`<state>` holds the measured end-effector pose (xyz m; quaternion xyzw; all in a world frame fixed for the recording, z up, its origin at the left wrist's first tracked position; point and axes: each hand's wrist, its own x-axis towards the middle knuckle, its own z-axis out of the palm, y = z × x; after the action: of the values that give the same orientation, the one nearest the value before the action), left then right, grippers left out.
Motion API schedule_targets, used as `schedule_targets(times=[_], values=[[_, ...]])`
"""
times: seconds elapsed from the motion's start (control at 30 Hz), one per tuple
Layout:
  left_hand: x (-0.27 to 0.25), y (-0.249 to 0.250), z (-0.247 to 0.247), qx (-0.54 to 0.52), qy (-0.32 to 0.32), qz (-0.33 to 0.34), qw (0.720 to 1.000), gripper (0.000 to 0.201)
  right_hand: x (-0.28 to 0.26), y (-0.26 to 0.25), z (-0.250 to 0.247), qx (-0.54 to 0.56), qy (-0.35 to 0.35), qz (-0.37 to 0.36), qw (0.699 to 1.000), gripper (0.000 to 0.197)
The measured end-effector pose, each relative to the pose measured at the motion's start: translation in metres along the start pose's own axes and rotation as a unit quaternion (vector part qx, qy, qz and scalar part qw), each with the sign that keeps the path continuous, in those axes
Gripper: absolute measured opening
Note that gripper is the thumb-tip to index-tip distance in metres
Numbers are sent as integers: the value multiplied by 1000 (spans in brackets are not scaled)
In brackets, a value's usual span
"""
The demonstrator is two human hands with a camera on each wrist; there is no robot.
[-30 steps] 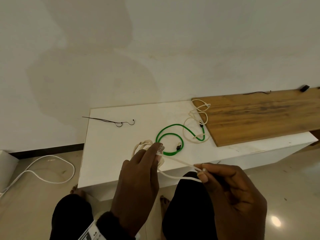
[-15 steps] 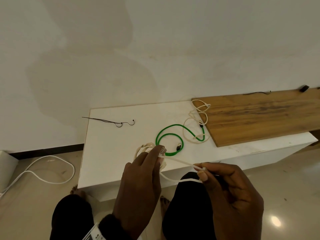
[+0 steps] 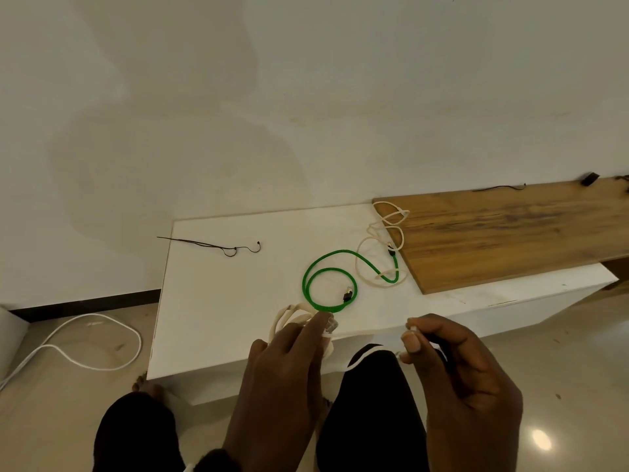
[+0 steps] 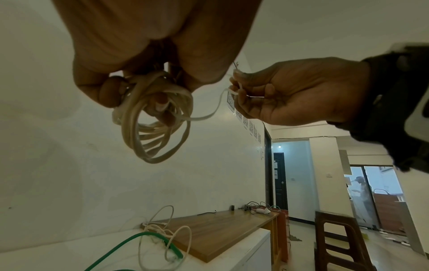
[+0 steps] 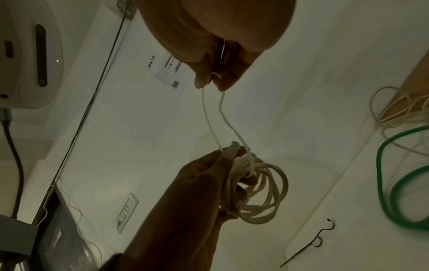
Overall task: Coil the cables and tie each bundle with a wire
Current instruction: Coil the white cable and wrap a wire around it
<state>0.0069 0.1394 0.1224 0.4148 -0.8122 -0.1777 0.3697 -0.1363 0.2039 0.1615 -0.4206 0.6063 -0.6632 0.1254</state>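
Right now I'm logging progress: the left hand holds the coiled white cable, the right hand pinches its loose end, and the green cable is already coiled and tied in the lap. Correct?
Not quite. The green cable lies loose and untied on the white table, as the head view shows. The rest holds: the left hand holds the coiled white cable, and the right hand pinches its loose end.

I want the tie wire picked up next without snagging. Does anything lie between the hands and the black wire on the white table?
Nothing visible does. The black wire lies alone at the far left of the white table; the green cable lies further right. Both hands are occupied: left hand grips the cream coil, right hand pinches its loose end.
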Motion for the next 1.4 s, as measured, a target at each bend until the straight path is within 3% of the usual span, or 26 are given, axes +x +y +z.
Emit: schedule_targets(times=[0.13, 0.23, 0.33, 0.47, 0.73, 0.83, 0.97, 1.1, 1.4], values=[[1, 3, 1, -1, 3, 18, 1000, 33, 2, -1, 0, 0, 6, 25, 1000, 33], [2, 7, 1, -13, -2, 12, 1000, 53, 3, -1, 1, -3, 7, 40, 999, 43], [0, 9, 2, 12, -30, 6, 999, 32, 2, -3, 1, 0, 12, 44, 999, 46], [0, 11, 2, 24, -48, -11, 998, 31, 1, -8, 0, 25, 11, 31, 999, 38], [5, -1, -2, 3, -13, -24, 1000, 31, -1, -7, -2, 74, 1, 59, 996, 44], [8, -4, -4, 6, -5, -24, 1000, 31, -4, -9, -2, 68, -7, 53, 996, 39], [12, -7, -7, 0, 13, -24, 1000, 35, -14, -8, -6, 40, -12, 48, 998, 13], [13, -8, -8, -6, 30, -20, 999, 32, -19, -7, -5, 40, -10, 47, 998, 10], [11, -4, -5, 12, 27, -5, 1000, 33, -14, -9, 5, 50, 6, 48, 998, 42]])
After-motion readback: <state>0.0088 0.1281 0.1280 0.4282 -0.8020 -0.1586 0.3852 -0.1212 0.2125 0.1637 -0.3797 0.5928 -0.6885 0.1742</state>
